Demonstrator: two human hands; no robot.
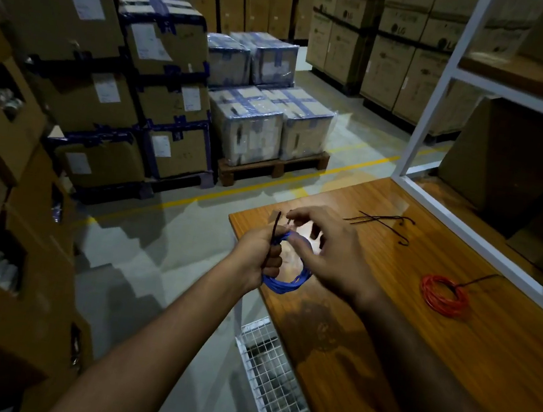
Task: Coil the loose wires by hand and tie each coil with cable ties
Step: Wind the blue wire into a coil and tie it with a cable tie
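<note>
Blue plastic-coated wire coil [283,278] hangs over the wooden bench [417,346] corner, gripped with a thin black cable tie [275,230] in the closed left hand [261,256]. The right hand [329,251] pinches near the tie's tip; what it holds is unclear. If that grip loosens, loops could spring apart. A tied orange wire coil [444,295] and spare black ties [382,220] lie well apart.

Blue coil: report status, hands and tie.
Left hand grips blue coil and black cable tie. Right hand fingers at tie's end, hold unclear. Nothing in the way.
</note>
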